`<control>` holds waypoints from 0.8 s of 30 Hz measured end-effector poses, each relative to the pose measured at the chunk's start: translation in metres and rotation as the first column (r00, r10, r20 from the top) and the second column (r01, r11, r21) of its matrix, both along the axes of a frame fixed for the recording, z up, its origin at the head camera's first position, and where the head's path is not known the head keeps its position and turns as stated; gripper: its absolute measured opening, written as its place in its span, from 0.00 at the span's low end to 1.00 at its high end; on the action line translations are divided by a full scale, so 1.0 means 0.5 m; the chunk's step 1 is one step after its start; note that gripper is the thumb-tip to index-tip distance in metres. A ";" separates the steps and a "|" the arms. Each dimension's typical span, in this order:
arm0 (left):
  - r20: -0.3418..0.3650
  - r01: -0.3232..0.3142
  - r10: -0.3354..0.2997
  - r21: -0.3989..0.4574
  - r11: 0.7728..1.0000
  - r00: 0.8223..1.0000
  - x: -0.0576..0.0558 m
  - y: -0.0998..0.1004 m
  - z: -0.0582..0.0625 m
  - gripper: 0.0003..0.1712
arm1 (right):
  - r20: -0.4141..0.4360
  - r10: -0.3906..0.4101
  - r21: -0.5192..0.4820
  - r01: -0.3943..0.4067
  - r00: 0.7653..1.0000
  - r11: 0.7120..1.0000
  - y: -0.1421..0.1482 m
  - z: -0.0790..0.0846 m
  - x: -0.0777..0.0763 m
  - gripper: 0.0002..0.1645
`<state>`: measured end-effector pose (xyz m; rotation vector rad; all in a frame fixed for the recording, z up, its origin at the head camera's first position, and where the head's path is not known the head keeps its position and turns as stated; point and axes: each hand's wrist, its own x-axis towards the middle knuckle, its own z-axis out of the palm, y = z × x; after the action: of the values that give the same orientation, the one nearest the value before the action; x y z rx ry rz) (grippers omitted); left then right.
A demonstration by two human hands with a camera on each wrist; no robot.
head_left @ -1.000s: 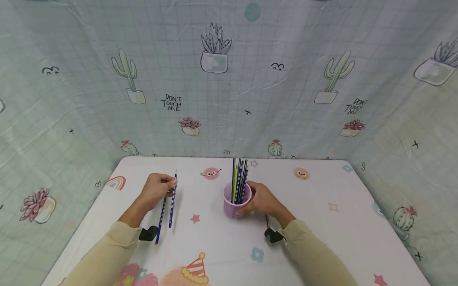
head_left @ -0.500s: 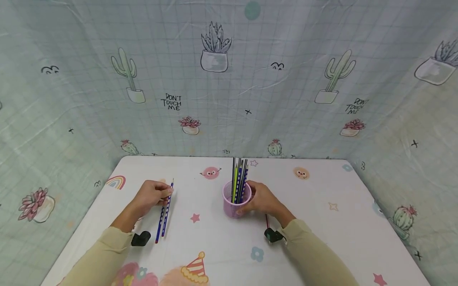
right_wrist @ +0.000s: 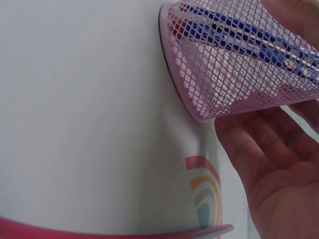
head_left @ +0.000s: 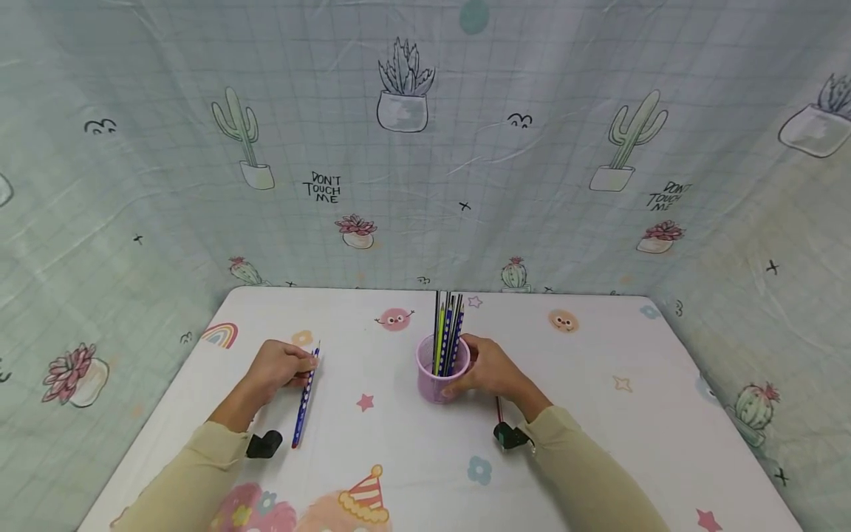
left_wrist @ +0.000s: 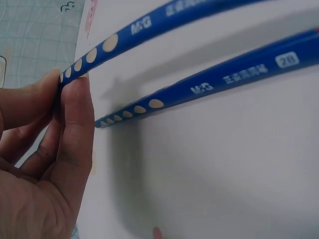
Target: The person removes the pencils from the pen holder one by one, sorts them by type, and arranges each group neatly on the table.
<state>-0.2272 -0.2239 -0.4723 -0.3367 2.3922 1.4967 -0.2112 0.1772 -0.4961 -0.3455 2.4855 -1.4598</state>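
My left hand (head_left: pixel 275 369) pinches a blue pencil (left_wrist: pixel 142 26) with pale dots between thumb and fingers, near its sharpened end. A second blue dotted pencil (left_wrist: pixel 199 88), marked 2B, lies on the white table just under the held one. Seen from the head, the two pencils nearly overlap. My right hand (head_left: pixel 492 369) grips the side of a pink mesh pencil cup (head_left: pixel 432 391), fingers and thumb around it. Upright in the cup stand several pencils (head_left: pixel 448 336), blue dotted, dark striped and one yellow-green. The cup's base appears to rest on the table.
A thin red pencil-like stick (right_wrist: pixel 149 235) lies near my right wrist, partly hidden by the arm in the head view. Black wrist devices sit under each sleeve, such as the left one (head_left: pixel 264 444). The printed white table (head_left: pixel 399 443) meets a patterned cloth (head_left: pixel 412 185) behind and at both sides.
My left hand has moved left and towards me with its pencil, which now nearly lines up with the lying one. The right hand has stayed on the cup.
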 end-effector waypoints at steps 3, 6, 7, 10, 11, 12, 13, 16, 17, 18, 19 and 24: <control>0.027 -0.023 0.023 -0.010 1.000 0.999 0.001 -0.001 -0.003 0.12 | 0.004 -0.002 -0.001 0.002 1.000 1.000 -0.001 -0.001 0.000 0.55; 0.045 -0.035 0.036 -0.006 0.999 0.998 0.004 -0.005 -0.009 0.12 | 0.011 -0.001 -0.002 0.001 1.000 1.000 -0.003 -0.003 0.001 0.56; 0.049 -0.040 0.040 -0.004 0.999 0.998 0.005 -0.005 -0.011 0.12 | 0.014 0.000 -0.004 0.000 1.000 1.000 -0.004 -0.003 0.001 0.56; 0.056 -0.046 0.046 -0.004 0.999 0.997 0.006 -0.009 -0.015 0.12 | 0.017 0.002 -0.007 -0.002 1.000 1.000 -0.006 -0.003 0.002 0.56; 0.057 -0.048 0.048 -0.004 0.999 0.997 0.006 -0.011 -0.016 0.11 | 0.017 0.002 -0.008 -0.001 1.000 1.000 -0.007 -0.002 0.002 0.56; 0.058 -0.048 0.048 -0.007 0.999 0.997 0.006 -0.012 -0.017 0.11 | 0.016 0.000 -0.006 0.000 1.000 1.000 -0.008 -0.002 0.002 0.56; 0.060 -0.050 0.051 -0.009 0.999 0.997 0.006 -0.012 -0.016 0.11 | 0.015 -0.002 -0.003 0.002 1.000 1.000 -0.008 -0.002 0.002 0.56; 0.067 -0.056 0.057 -0.018 0.998 0.996 0.004 -0.012 -0.015 0.11 | 0.010 -0.005 0.007 0.005 1.000 1.000 -0.009 -0.003 0.003 0.57; 0.068 -0.059 0.060 -0.022 0.998 0.996 0.004 -0.011 -0.014 0.11 | 0.007 -0.006 0.011 0.006 1.000 1.000 -0.009 -0.004 0.003 0.57; 0.068 -0.061 0.063 -0.027 0.998 0.996 0.003 -0.011 -0.014 0.10 | 0.005 -0.006 0.014 0.006 1.000 1.000 -0.009 -0.004 0.003 0.57; 0.071 -0.063 0.065 -0.032 0.997 0.995 0.003 -0.010 -0.013 0.10 | 0.007 -0.007 0.014 0.007 1.000 1.000 -0.009 -0.004 0.004 0.57; 0.063 -0.057 0.059 -0.037 0.998 0.996 0.001 -0.008 -0.015 0.10 | 0.014 -0.020 0.009 0.020 1.000 1.000 -0.006 -0.006 0.005 0.58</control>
<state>-0.2267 -0.2277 -0.4800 -0.4591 2.3804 1.4475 -0.2087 0.1744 -0.4990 -0.3083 2.4908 -1.4537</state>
